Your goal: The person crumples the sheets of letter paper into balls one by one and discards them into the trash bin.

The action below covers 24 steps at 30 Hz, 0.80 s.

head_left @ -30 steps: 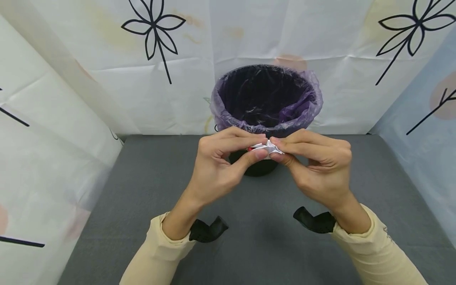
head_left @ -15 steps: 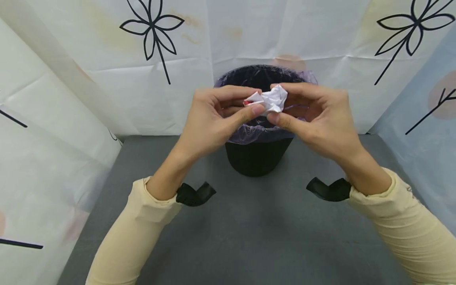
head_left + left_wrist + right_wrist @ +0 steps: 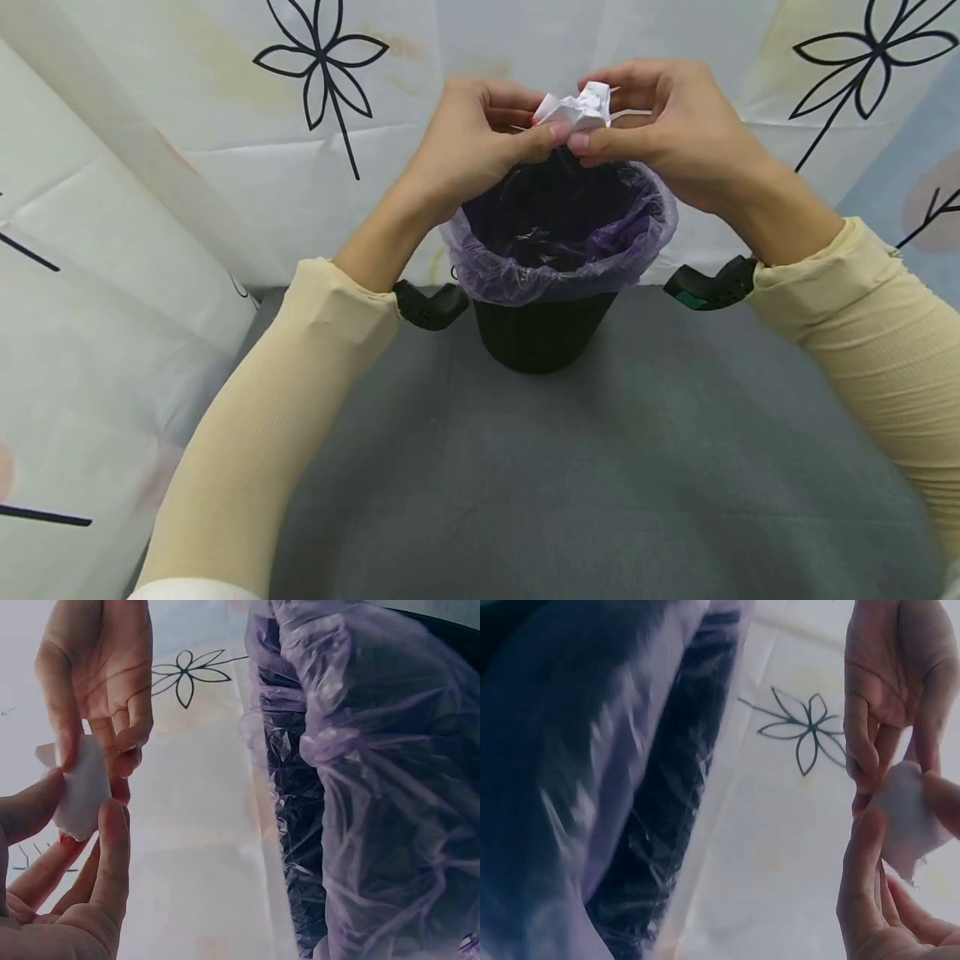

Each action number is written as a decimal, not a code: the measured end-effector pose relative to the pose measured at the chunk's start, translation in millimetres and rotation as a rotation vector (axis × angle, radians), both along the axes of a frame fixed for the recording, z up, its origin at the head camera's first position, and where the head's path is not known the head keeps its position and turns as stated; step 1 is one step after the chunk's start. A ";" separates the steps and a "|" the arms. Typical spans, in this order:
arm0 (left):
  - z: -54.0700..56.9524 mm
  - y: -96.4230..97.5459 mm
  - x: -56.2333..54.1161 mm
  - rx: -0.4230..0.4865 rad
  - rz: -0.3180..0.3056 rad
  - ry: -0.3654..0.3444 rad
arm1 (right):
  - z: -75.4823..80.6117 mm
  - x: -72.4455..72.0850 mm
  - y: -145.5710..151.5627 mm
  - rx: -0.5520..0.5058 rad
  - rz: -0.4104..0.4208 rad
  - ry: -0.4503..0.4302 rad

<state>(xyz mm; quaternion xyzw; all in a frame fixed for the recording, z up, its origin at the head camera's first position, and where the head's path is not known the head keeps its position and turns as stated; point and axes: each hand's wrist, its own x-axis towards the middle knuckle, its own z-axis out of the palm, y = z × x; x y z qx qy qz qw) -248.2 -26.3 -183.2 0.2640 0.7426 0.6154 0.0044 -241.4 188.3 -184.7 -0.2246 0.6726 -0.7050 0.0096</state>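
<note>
A crumpled white piece of paper with a bit of red at its left end is held up between both hands. My left hand pinches its left side between thumb and fingers. From the other side my right hand grips it the same way, the two thumbs almost meeting. Below and a little nearer stands a black bin lined with a purple plastic bag. The left wrist view shows the paper beside the bag's rim, apart from it; the right wrist view also shows the paper in the fingers.
The bin stands on a dark grey surface, close to a white backdrop printed with flowers. More cloth hangs at the left and right. A black wrist device is on the left wrist and another black device on the right.
Both hands have risen and moved away from the body with the paper, from in front of the bin to above its far rim. The paper looks bulkier than a second ago.
</note>
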 end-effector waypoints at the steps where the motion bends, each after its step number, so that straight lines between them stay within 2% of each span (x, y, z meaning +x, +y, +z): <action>1: 0.3 0.8 -1.7 0.023 -0.009 -0.030 | 1.0 -1.9 0.9 0.018 -0.004 -0.012; 5: 0.3 0.7 -6.5 0.099 -0.053 -0.131 | 3.2 -5.7 2.9 0.056 -0.008 -0.034; 9: -1.4 -1.5 -9.4 0.108 -0.072 -0.207 | 1.9 -5.0 3.8 0.146 -0.042 0.037; 11: -1.6 -3.2 -9.7 0.100 -0.068 -0.237 | 0.5 -4.2 2.8 0.214 -0.073 0.119; 17: -0.7 -4.5 -8.1 0.053 -0.056 -0.313 | -6.3 -0.7 -3.4 0.520 -0.203 0.466; 19: -0.2 -4.5 -7.0 0.039 -0.055 -0.328 | -8.3 0.5 -5.2 0.569 -0.217 0.542; 21: -0.3 -4.7 -6.5 0.046 -0.058 -0.322 | -9.3 1.3 -6.2 0.588 -0.232 0.577; 24: -2.1 -6.4 -5.5 0.014 -0.074 -0.225 | -9.4 2.6 -6.7 0.582 -0.259 0.548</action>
